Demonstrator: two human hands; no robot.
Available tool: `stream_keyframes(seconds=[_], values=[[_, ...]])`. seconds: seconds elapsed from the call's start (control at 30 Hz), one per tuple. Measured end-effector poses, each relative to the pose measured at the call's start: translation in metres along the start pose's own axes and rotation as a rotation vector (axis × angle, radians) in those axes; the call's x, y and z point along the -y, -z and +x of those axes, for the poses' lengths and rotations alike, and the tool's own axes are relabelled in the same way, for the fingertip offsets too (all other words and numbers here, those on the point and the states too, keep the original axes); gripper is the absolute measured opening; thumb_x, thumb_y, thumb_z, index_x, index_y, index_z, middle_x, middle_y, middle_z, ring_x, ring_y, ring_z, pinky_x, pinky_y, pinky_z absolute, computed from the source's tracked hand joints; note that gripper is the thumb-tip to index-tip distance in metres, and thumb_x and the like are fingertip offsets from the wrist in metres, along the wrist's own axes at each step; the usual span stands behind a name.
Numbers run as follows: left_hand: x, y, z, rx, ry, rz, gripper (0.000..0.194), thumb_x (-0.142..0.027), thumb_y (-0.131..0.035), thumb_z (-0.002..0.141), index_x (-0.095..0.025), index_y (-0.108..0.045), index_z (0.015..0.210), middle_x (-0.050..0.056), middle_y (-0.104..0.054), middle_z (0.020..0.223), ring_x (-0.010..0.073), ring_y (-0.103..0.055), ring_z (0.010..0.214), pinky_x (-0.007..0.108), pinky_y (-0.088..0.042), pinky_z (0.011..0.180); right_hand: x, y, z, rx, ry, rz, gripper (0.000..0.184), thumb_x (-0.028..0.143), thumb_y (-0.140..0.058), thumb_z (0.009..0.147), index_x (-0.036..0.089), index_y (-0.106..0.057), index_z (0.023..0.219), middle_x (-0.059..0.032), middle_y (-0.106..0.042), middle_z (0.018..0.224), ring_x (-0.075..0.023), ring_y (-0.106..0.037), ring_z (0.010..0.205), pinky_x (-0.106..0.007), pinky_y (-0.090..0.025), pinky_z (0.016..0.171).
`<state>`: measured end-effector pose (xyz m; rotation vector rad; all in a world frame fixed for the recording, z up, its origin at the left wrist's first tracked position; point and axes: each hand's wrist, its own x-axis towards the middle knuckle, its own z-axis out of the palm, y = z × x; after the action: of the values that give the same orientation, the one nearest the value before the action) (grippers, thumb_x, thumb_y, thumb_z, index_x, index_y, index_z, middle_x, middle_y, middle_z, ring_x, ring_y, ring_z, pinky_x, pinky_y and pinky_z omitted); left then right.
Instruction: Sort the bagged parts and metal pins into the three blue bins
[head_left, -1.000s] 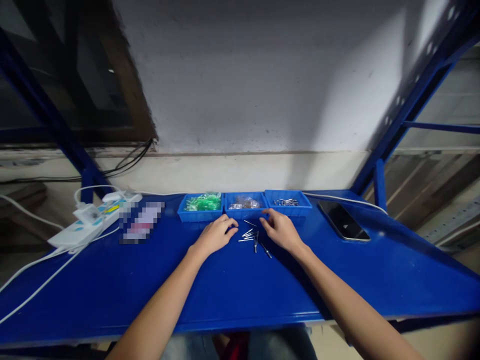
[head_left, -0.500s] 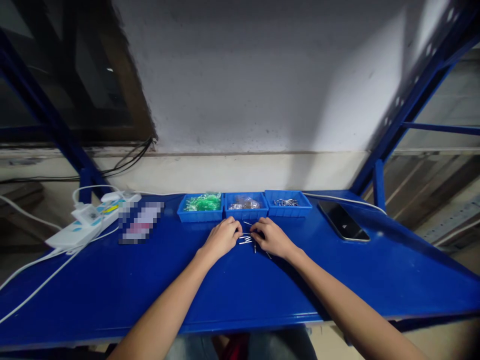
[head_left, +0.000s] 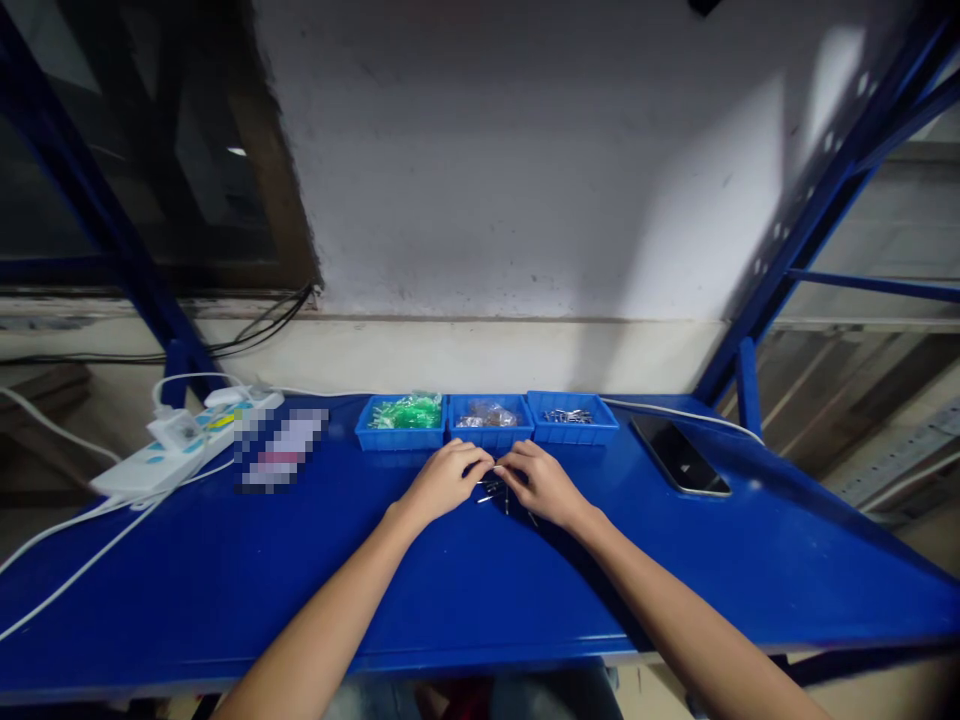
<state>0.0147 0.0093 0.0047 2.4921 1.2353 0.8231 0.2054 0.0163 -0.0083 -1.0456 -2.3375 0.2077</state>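
Observation:
My left hand [head_left: 448, 478] and my right hand [head_left: 541, 482] meet fingertip to fingertip over the middle of the blue table. Both are closed in a pinch, and a small bright sliver of a blind rivet [head_left: 498, 468] shows between them; the fingers cover most of it. Just below the fingertips lie several loose silver blind rivets [head_left: 487, 497], partly hidden by my right hand. Behind the hands stand three blue bins in a row: the left bin [head_left: 401, 439] with green and clear plastic, the middle bin [head_left: 491, 434] with small bagged parts, the right bin [head_left: 576, 434] with silver rivets.
A black phone [head_left: 682, 458] lies to the right on the blue table [head_left: 480, 590]. On the left are a white power strip [head_left: 180, 450] with plugs and cables, and a blurred-out flat item [head_left: 281, 452]. Blue frame posts rise at both sides, before a wall.
My right hand has come down and left from beside the bins to the loose rivets. My left hand has shifted slightly right, and the fingertips now meet around a rivet. The view has tilted slightly.

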Motion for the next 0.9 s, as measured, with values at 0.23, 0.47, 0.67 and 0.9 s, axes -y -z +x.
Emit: stream_keyframes(seconds=[0.23, 0.47, 0.67, 0.9], values=[[0.0038, -0.0018, -0.0020, 0.055, -0.016, -0.026, 0.023, -0.026, -0.042, 0.091, -0.023, -0.065, 0.095, 0.002, -0.067, 0.092, 0.0173, -0.054, 0.087, 0.029, -0.042, 0.079, 0.0038, 0.0022, 0.0013, 0.045, -0.005, -0.007, 0.032, 0.034, -0.035, 0.095, 0.020, -0.058, 0.078, -0.0023, -0.056, 0.073, -0.0151, -0.050, 0.074, -0.027, -0.038, 0.070], [-0.0003, 0.0018, -0.0025, 0.011, -0.036, 0.043, 0.029, -0.031, -0.046, 0.089, -0.020, -0.065, 0.070, 0.002, -0.063, 0.069, 0.0169, -0.051, 0.075, 0.029, -0.040, 0.072, 0.0039, 0.0027, 0.0030, 0.059, 0.029, 0.098, 0.032, 0.031, -0.036, 0.095, 0.019, -0.050, 0.069, 0.0005, -0.052, 0.067, -0.0133, -0.047, 0.068, -0.028, -0.037, 0.072], [-0.0021, -0.0002, -0.0006, -0.097, 0.027, -0.066, 0.018, -0.030, -0.049, 0.087, -0.022, -0.065, 0.087, 0.001, -0.066, 0.085, 0.0164, -0.054, 0.083, 0.029, -0.042, 0.078, 0.0031, 0.0040, 0.0036, 0.028, -0.013, 0.191, 0.036, 0.032, -0.034, 0.094, 0.019, -0.048, 0.064, 0.0003, -0.052, 0.064, -0.0132, -0.048, 0.066, -0.026, -0.037, 0.067], [-0.0027, -0.0015, -0.0002, -0.144, 0.075, -0.075, 0.027, -0.030, -0.040, 0.091, -0.021, -0.064, 0.081, 0.002, -0.067, 0.084, 0.0163, -0.058, 0.082, 0.027, -0.042, 0.076, 0.0043, 0.0078, 0.0008, -0.086, -0.056, 0.104, 0.016, 0.033, -0.045, 0.089, 0.021, -0.054, 0.095, -0.0001, -0.057, 0.073, -0.0145, -0.052, 0.070, -0.025, -0.039, 0.065]])
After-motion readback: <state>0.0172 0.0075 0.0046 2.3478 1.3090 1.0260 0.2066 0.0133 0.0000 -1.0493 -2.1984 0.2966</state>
